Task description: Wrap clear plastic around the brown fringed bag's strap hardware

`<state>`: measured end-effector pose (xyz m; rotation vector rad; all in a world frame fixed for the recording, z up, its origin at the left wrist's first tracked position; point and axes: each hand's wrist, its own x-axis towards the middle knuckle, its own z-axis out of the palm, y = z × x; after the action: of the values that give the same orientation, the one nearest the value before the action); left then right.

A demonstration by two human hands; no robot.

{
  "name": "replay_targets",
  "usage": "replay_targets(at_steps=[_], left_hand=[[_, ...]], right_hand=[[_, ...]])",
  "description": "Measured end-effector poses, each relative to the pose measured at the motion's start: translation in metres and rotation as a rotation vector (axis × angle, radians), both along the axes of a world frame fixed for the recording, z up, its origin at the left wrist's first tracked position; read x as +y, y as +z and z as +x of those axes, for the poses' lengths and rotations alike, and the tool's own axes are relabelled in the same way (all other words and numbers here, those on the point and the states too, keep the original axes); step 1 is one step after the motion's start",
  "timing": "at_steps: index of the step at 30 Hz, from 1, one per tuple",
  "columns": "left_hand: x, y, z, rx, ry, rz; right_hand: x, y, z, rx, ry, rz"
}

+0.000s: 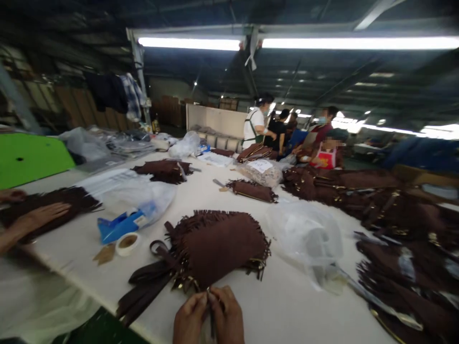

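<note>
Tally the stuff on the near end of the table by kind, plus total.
Brown fringed bag: 1
Brown straps beside it: 1 bundle
Blue tape dispenser: 1
Roll of tape: 1
Clear plastic bags: 2
Total: 6
Both hands pinch something small at the bag's edge.

Two long fluorescent tubes [297, 43] blaze overhead, blown out to pure white, and they do most of the lighting here. The ceiling around them sinks into near black. The pale tabletop [297, 306] catches that light and reads bright, a touch washed out in the middle. Daylight glares in from the far right, bleaching the background. The right edge smears badly: the dark brown pieces [405, 267] there are streaked with motion blur. The left edge is soft too, and the straight lines bow outward at the corners. Both hands at the bottom, left hand [190, 317] and right hand [226, 315], sit in dimmer light, slightly blurred.
</note>
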<state>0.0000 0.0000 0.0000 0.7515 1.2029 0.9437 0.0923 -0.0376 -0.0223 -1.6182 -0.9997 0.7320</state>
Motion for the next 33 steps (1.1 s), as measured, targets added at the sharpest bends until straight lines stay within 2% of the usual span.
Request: replay_targets(at_steps=[3, 8, 11, 15, 20, 25, 29, 33], left_hand=[[0.004, -0.012, -0.003, -0.034, -0.114, 0.009], [0.004, -0.009, 0.005, -0.018, -0.098, 0.016], [0.006, -0.009, 0.005, 0.014, -0.118, 0.032], [0.013, -0.019, 0.004, 0.155, -0.158, 0.149], [0.015, -0.036, 0.009, 0.136, -0.142, 0.151], [0.011, -0.032, 0.008, -0.020, -0.175, 0.064], [0.011, -0.023, -0.003, -0.289, -0.258, -0.057], [0.012, -0.026, -0.012, -0.492, -0.261, -0.175]], right_hand=[[-0.004, -0.004, -0.001, -0.055, 0.057, 0.086], [-0.010, 0.004, 0.006, -0.018, 0.130, 0.066], [-0.005, -0.002, 0.010, 0.200, 0.108, 0.010], [0.001, -0.016, 0.012, 0.566, 0.036, -0.111], [-0.004, -0.020, 0.012, 0.594, -0.023, -0.102], [-0.010, -0.014, 0.019, 0.599, -0.047, -0.141], [-0.014, -0.011, 0.025, 0.645, -0.041, -0.133], [-0.015, -0.010, 0.023, 0.668, -0.059, -0.172]])
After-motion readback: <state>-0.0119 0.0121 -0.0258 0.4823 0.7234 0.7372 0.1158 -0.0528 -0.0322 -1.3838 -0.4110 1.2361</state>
